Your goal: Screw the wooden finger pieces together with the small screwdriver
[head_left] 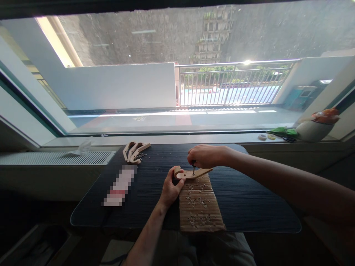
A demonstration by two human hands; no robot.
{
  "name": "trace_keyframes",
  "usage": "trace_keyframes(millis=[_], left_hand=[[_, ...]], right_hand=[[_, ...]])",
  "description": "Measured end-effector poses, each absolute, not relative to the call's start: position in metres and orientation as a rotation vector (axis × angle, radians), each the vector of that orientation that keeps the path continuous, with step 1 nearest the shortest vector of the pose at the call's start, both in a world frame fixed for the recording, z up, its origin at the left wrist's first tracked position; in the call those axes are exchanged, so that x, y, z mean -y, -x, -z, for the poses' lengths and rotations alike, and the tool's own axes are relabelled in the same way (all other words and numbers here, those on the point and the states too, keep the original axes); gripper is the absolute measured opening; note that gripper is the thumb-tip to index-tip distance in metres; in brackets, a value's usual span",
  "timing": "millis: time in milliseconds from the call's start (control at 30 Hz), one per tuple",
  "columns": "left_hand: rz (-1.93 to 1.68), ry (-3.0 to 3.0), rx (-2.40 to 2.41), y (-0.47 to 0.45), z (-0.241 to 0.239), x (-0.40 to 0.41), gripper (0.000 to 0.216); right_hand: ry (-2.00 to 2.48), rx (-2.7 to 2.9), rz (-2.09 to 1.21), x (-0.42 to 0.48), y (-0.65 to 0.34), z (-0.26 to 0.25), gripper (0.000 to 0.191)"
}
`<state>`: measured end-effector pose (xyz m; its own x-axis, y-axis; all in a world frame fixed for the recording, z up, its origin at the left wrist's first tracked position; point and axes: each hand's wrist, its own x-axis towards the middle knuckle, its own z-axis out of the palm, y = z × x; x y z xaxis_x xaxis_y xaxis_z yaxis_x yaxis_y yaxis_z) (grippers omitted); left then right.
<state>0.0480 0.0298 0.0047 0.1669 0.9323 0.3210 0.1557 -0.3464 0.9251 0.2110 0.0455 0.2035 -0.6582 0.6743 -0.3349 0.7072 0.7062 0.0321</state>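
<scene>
My left hand (172,189) is closed around the curled end of a pale wooden hook (198,173), keeping it at the far end of a corrugated cardboard piece (201,207). A small hole shows in the hook's flat face. Above it, my right hand (203,155) grips a small hand tool with a thin metal shaft (193,170). The shaft stands upright with its tip at the wood. My fingers cover the tool's handle, so its exact kind is unclear. Many punctures and torn spots mark the cardboard.
Several similar wooden hooks (135,152) lie at the back left of the dark table (244,199), with thin metal pieces (142,155) beside them. A blurred-out strip (119,186) lies nearer. Tape rolls (266,137), a green item (283,131) and a pot (314,131) sit on the windowsill.
</scene>
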Motion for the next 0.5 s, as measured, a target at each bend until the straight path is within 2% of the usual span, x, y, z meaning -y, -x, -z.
trace_keyframes(millis=[167, 300, 367, 500], left_hand=[[-1.244, -1.667, -1.052, -0.047, -0.004, -0.030, 0.042], [-1.228, -1.619, -1.021, -0.047, -0.001, -0.030, 0.058], [-1.204, -1.610, -1.010, -0.046, 0.000, -0.030, 0.068], [-1.159, -1.619, -0.999, -0.047, -0.002, -0.029, 0.075]], right_hand=[[-1.236, -2.468, 0.046, -0.040, -0.215, -0.200, 0.021], [-1.390, -2.477, 0.115, -0.030, -0.242, -0.194, 0.023], [-1.607, -2.652, 0.313, -0.025, -0.255, -0.184, 0.030], [-1.841, -2.698, 1.178, -0.020, -0.255, -0.152, 0.039]])
